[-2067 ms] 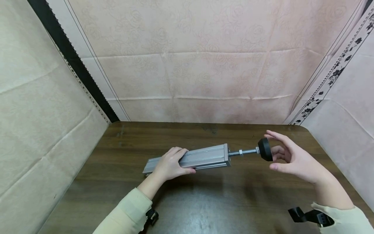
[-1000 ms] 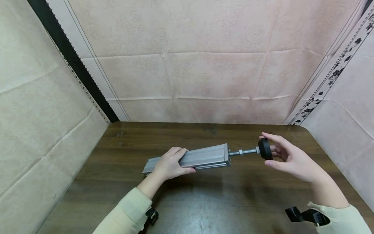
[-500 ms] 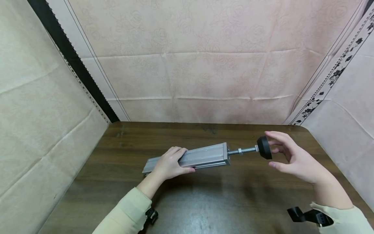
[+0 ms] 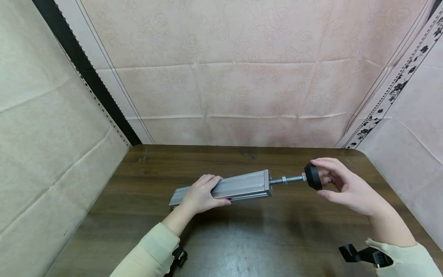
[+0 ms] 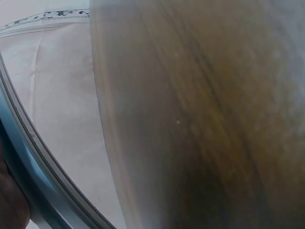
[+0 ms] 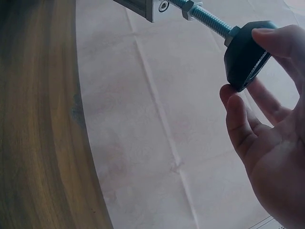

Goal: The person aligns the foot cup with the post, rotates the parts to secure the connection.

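A silver aluminium profile (image 4: 247,184) is held at a slant above the table, its right end raised. My left hand (image 4: 204,193) grips it near the middle, thumb along the near side and fingers over the top. From its right end face sticks a threaded rod (image 4: 292,179) with a hex nut (image 6: 192,9) partway along. That rod ends in the black base of a levelling foot (image 4: 313,176). Thumb and fingertips of my right hand (image 4: 340,184) pinch the base at its rim, as the right wrist view also shows. The left wrist view catches only the profile's edge (image 5: 47,162).
Below is a dark brown wooden table (image 4: 138,238). Pale patterned cloth (image 4: 221,84) hangs behind it, with more cloth at the left (image 4: 52,154) and right (image 4: 415,127). A black camera mount (image 4: 367,256) sits on my right wrist.
My right hand's fingers have gone onto the foot's base, come away from it, and closed on its rim again. The left hand and the profile have stayed almost still.
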Demonstrator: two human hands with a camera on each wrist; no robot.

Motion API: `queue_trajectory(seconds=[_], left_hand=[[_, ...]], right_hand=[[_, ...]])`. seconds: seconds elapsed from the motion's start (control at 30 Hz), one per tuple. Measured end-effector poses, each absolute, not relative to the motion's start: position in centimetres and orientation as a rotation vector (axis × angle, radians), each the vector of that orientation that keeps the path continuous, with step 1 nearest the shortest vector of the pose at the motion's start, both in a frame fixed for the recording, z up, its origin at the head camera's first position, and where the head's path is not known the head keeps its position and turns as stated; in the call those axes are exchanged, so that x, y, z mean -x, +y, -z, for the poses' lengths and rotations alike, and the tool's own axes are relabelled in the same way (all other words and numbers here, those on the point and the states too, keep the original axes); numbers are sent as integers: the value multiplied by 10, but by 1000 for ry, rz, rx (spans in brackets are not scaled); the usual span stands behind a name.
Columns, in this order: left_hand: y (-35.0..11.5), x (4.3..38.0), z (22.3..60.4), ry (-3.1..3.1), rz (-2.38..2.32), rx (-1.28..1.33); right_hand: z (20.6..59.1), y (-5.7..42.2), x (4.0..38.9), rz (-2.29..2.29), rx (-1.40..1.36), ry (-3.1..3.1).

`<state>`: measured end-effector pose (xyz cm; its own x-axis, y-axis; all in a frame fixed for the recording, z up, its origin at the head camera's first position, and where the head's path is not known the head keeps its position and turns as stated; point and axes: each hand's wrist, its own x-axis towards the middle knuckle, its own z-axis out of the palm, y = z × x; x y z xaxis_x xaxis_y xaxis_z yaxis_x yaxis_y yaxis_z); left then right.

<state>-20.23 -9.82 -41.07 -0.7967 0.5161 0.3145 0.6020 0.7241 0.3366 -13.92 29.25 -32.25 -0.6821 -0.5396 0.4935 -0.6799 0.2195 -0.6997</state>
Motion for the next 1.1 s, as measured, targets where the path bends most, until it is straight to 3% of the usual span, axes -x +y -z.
queue_trajectory(seconds=[0.6, 1.1], left_hand=[[-96, 204, 410, -2751, 658, 896], [-96, 203, 408, -2789, 636, 938]], right_hand=[[319, 291, 132, -1318, -759, -2547], [322, 288, 132, -1327, -841, -2464]])
